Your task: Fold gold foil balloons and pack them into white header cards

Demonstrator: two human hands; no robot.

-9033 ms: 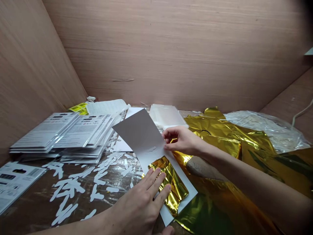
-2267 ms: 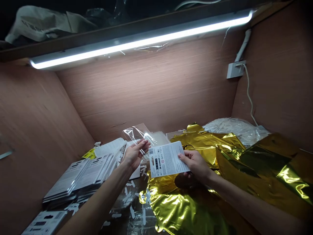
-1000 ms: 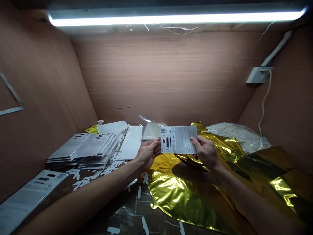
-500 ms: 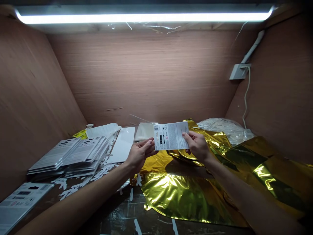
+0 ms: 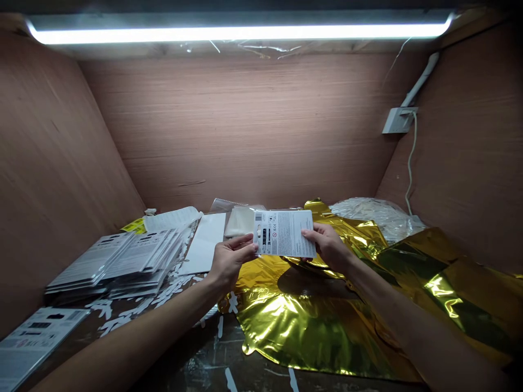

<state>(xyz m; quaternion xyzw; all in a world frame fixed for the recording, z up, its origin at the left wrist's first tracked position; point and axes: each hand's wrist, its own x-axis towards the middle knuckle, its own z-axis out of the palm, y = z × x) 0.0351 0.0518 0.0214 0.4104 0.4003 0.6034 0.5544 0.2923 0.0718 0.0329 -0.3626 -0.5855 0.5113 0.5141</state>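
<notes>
A white printed packaging card (image 5: 286, 233) with a barcode, small icons and a hang hole is held up in front of me. My left hand (image 5: 233, 258) pinches its left end between thumb and fingers. At its right end my right hand (image 5: 330, 246) grips it, thumb on the printed face and fingers mostly hidden behind. Below the card lies shiny gold foil (image 5: 302, 326), spread over the dark table. A clear plastic bag (image 5: 241, 218) lies just behind the card's left end.
Stacks of similar printed packets (image 5: 93, 258) stand at left, with another packet (image 5: 36, 340) nearer me. White paper scraps (image 5: 163, 291) litter the table beside a white sheet (image 5: 206, 242). Crumpled clear plastic (image 5: 376, 215) sits at back right. Wooden walls enclose the space; a socket box (image 5: 399, 120) hangs right.
The card has come down slightly and tilted. My left fingers have gone from lying along its edge to pinching it. The clear film behind has settled lower and shows more fully.
</notes>
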